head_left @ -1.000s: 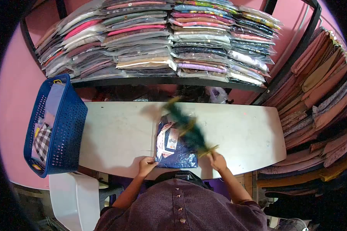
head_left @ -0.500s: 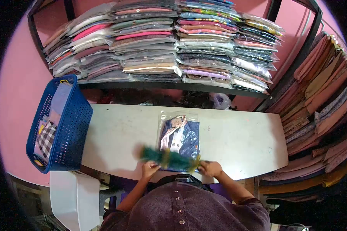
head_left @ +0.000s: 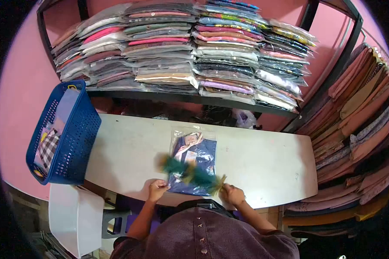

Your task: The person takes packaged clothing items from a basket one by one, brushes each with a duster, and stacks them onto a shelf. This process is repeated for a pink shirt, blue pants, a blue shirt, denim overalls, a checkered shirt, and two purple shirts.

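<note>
On the white table lies a clear plastic bag with a folded dark blue garment [head_left: 206,151] inside, a striped ribbon-like piece near its top. My right hand [head_left: 234,194] is closed on the end of a green and yellow duster [head_left: 190,172], which is blurred by motion and extends left over the bag. My left hand [head_left: 158,190] pinches the lower left corner of the plastic bag at the table's front edge.
A blue basket [head_left: 78,142] with folded cloth stands at the table's left end, above a white plastic bin [head_left: 73,216]. Stacks of bagged garments [head_left: 160,64] fill the shelf behind the white table [head_left: 263,168]. Clothes [head_left: 358,129] hang along the right side.
The duster has shifted slightly, uncovering more of the bag's lower part. The bag and my left hand appear a little further left; the whole view has also moved slightly.
</note>
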A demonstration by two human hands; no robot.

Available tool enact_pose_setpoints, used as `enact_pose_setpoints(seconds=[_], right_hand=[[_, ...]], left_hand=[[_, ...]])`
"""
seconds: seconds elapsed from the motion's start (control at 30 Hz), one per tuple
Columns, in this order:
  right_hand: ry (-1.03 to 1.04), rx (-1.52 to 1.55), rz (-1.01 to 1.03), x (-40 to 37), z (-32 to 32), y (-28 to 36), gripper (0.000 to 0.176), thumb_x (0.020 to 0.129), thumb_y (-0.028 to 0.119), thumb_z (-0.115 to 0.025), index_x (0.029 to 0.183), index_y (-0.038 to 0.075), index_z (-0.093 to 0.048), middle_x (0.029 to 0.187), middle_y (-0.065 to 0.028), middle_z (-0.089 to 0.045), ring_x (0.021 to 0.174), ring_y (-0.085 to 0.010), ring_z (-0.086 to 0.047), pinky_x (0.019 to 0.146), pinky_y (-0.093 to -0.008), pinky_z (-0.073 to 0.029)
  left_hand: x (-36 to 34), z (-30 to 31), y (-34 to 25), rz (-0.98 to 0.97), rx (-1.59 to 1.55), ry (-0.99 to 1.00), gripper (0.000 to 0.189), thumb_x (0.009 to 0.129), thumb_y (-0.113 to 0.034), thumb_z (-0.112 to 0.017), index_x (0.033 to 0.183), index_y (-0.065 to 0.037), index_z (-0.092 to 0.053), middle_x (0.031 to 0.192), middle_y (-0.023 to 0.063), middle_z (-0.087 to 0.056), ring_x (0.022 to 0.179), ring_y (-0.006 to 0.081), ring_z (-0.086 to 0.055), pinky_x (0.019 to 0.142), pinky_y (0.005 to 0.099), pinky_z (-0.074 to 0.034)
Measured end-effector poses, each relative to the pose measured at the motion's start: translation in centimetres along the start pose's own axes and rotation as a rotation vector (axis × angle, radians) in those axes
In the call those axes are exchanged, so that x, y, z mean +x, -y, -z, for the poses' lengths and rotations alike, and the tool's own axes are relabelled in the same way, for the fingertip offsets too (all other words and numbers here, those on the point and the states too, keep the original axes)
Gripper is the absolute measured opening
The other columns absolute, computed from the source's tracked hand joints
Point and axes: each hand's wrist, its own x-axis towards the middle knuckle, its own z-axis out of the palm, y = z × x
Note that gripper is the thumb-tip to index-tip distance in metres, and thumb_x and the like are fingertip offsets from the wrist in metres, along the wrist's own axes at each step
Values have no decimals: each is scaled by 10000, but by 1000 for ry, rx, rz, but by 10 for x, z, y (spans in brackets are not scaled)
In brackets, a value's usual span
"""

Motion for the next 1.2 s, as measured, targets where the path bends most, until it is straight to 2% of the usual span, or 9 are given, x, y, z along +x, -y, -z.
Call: enact_pose_setpoints(seconds=[0.3, 0.4, 0.5, 0.63, 0.77, 0.87, 1.03, 1.17, 1.2], right_hand=[[-360, 95, -637, -2, 14, -60, 358, 835, 382, -418, 984, 58, -445, 758, -205, -564, 687, -394, -551, 571, -485, -431], [-330, 175, -786, -23, 21, -63, 416, 796, 374, -483, 1027, 32, -432, 944, -237, -484, 839, -402, -505, 684, -476, -414], [-583, -196, -699, -32, 18, -50, 497, 735, 322, -572, 1089, 11, -412, 1018, -240, -438, 960, -395, -432, 815, -473, -347], [-834, 17, -415, 3, 12, -32, 542, 671, 184, -624, 1124, -11, -400, 1097, -237, -387, 1045, -373, -350, 890, -463, -264], [-602, 400, -174, 73, 0, -2, 494, 623, 89, -623, 1067, -15, -432, 1013, -205, -458, 983, -345, -421, 856, -399, -340], [-548, 895, -226, 154, -75, -19, 664, 611, 225, -721, 1115, -63, -400, 916, -209, -536, 858, -290, -531, 736, -359, -437], [-393, 1252, -603, 185, -17, 38, 691, 670, 262, -717, 1168, -38, -343, 909, -108, -544, 762, -168, -543, 668, -272, -444], [-351, 1480, -621, 181, 13, 54, 556, 692, 275, -699, 1097, -28, -469, 891, -94, -575, 728, -136, -542, 638, -254, -435], [-287, 1555, -588, 171, 37, 68, 309, 743, 250, -653, 920, 4, -591, 795, -34, -599, 663, -94, -528, 604, -220, -410]], left_hand=[[-4, -1, 11, 86, -71, -8, 348, 602, -59, -734, 890, 23, -557, 776, 111, -604, 679, 139, -567, 621, 249, -464], [-4, 4, 2, 131, -46, 84, 361, 616, -73, -730, 919, 16, -554, 782, 106, -601, 684, 137, -566, 618, 246, -462], [1, 12, -11, 202, -102, 233, 373, 620, -107, -735, 924, 12, -554, 780, 96, -595, 676, 142, -568, 608, 250, -463], [32, 14, -32, 98, 246, 380, 386, 619, -174, -743, 903, 7, -554, 750, 82, -586, 677, 138, -558, 599, 262, -460], [97, -9, -27, 3, 257, 233, 522, 623, -261, -740, 984, 42, -515, 838, 110, -587, 773, 185, -562, 691, 287, -457], [140, -36, -28, 53, 30, 188, 635, 642, -285, -737, 1101, 24, -425, 1010, 126, -519, 963, 183, -489, 833, 297, -395], [172, -57, -69, 357, -336, 114, 913, 638, -335, -731, 1267, 17, -170, 1215, 199, -372, 1036, 260, -446, 877, 335, -373], [187, -55, -56, 491, -524, 302, 578, 683, -361, -687, 1082, 8, -491, 986, 91, -557, 928, 177, -517, 803, 301, -414], [187, -57, -57, 422, -432, 243, 379, 744, -336, -637, 958, -28, -583, 879, 41, -592, 815, 122, -544, 735, 262, -426]])
